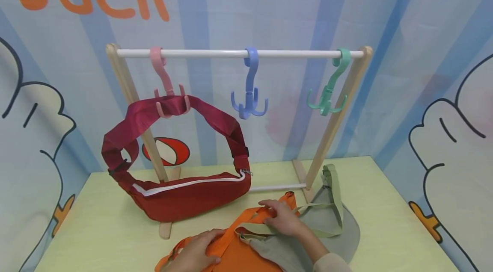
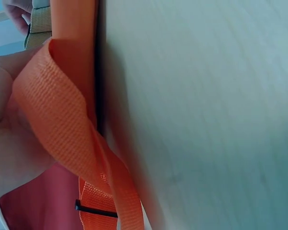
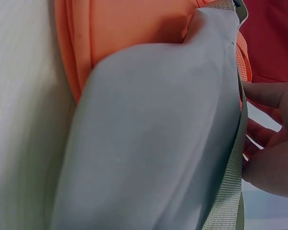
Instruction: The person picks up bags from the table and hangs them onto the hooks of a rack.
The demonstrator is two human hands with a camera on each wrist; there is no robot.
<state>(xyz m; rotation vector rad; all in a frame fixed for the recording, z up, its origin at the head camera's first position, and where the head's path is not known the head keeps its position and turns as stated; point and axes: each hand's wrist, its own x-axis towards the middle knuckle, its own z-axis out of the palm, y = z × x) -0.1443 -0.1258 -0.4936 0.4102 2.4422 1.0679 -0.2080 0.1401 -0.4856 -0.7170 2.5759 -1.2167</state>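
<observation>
An orange bag (image 1: 246,259) with webbing straps lies at the front of the table, partly under a grey bag (image 1: 348,238) with olive straps. My left hand (image 1: 196,250) rests on the orange bag's left part, thumb and fingers spread apart. In the left wrist view an orange strap (image 2: 53,110) loops across this hand and hides part of it. My right hand (image 1: 283,218) reaches over the grey bag, its bent fingers touching the orange bag's upper end. Beside that hand's fingertips in the right wrist view runs an olive strap (image 3: 230,187).
Behind the bags stands a wooden rack with a white rail (image 1: 208,53). A red waist bag (image 1: 200,199) hangs by its strap from a pink hook (image 1: 163,71). A blue hook (image 1: 250,79) and a green hook (image 1: 333,79) hang farther right. A patterned backdrop surrounds the table (image 1: 400,220).
</observation>
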